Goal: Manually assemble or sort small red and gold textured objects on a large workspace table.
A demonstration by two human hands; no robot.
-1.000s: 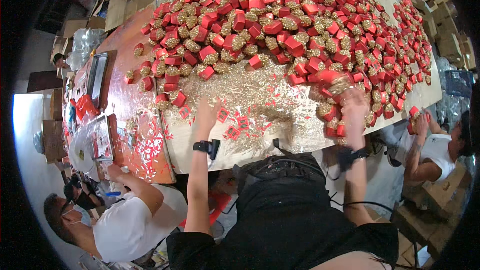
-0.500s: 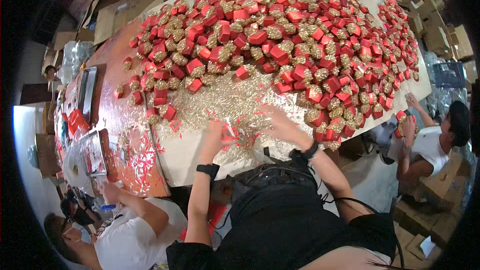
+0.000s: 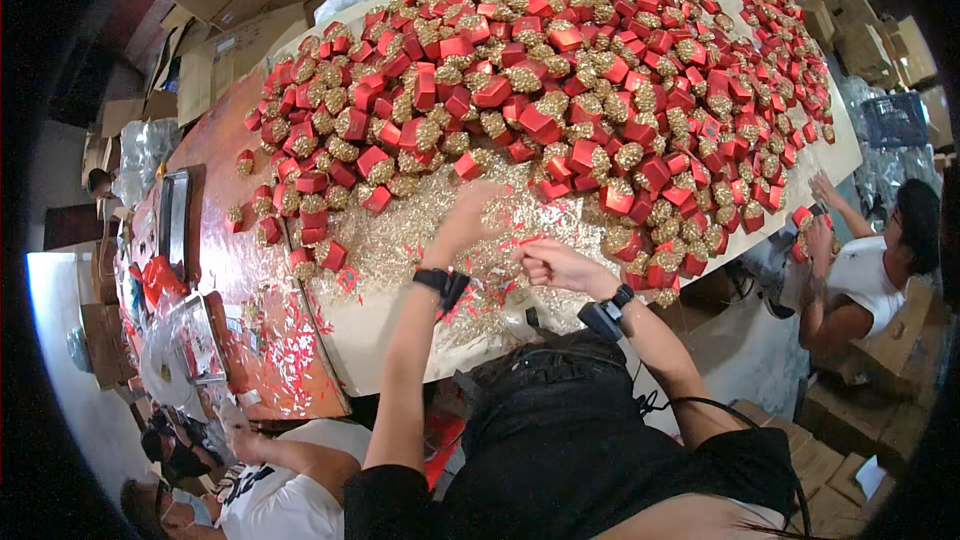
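A big heap of small red boxes (image 3: 560, 70), many filled with gold shredded filling, covers the long table (image 3: 400, 340). Loose gold shreds (image 3: 420, 240) and red paper scraps lie on the near part. My left hand (image 3: 468, 218), a black band on its wrist, rests palm down on the shreds just below a red box (image 3: 467, 165), fingers spread. My right hand (image 3: 553, 262), also with a black wristband, is curled close beside it and pinches a small red paper piece (image 3: 527, 240).
A person in a white top (image 3: 870, 270) sits at the table's right edge handling a red box. Two more people (image 3: 270, 470) work at the lower left. A dark tray (image 3: 172, 225) and plastic bags lie on the left. Cardboard cartons (image 3: 240, 0) stand around.
My right hand has come from the heap's right edge leftward to the middle, next to my left hand. My left hand has moved a little farther up the shreds.
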